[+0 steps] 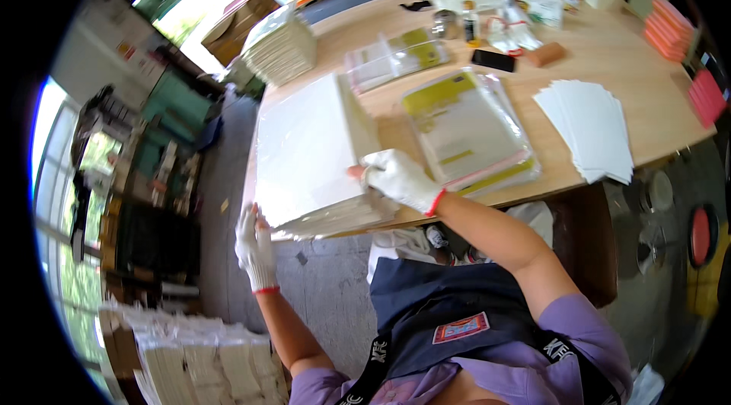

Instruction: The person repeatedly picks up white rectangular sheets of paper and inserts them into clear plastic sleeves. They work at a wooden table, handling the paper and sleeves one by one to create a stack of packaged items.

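A tall stack of flat white packs [308,150], with clear wrapping showing along its front edge, stands at the left of the wooden table. My left hand [256,249], in a white knitted glove with a red cuff, is at the stack's near left corner, its fingers stretched upward. At the near right edge of the same stack is my right hand [402,179], gloved alike, with bare thumb tip showing. Its fingers curl against the edge and are partly hidden. Right of it lies a pile of plastic-wrapped packs [468,127] with yellow-green print.
White sheets [590,127] lie fanned out on the table's right. A black phone [493,61], a small bottle [470,30] and another wrapped stack [280,46] stand farther back. Pink blocks [668,30] sit at the right rim. White bundles [205,363] are piled at lower left.
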The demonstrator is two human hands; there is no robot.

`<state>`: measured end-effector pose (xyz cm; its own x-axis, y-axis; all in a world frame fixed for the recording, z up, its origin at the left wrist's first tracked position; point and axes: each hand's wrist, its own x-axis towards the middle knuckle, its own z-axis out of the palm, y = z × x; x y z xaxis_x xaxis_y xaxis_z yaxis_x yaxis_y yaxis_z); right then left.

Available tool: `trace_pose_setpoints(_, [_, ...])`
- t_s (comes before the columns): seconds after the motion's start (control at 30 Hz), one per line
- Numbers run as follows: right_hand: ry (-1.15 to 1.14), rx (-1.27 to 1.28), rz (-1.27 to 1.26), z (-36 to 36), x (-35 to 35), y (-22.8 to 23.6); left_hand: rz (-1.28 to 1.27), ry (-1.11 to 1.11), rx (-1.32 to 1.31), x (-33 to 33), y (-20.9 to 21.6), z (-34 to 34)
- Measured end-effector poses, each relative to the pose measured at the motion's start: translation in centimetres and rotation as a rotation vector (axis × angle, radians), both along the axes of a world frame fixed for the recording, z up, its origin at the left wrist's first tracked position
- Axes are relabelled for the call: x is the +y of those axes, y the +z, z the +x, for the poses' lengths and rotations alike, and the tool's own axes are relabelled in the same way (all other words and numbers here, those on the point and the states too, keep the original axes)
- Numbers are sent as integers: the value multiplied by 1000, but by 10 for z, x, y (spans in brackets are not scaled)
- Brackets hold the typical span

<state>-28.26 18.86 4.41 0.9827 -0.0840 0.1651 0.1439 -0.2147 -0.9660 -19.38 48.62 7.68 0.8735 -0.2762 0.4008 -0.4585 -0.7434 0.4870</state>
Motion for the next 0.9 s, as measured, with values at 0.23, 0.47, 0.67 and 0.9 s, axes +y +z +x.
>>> trace_pose_setpoints(0.23, [-301, -117, 462, -87, -53, -65, -919, 108, 216, 30, -139, -6])
trace_pose_setpoints(0.47, [-1405, -30, 447, -268, -218, -154, -795, 3, 518, -29, -273, -104])
trace_pose_setpoints(0.67, [-1121, 368, 905, -301, -267, -156, -169, -640, 115, -114, -207, -140])
trace_pose_setpoints(0.9, [-1095, 152, 1196, -272, -268, -163, -91, -883, -28, -199, -154, -123])
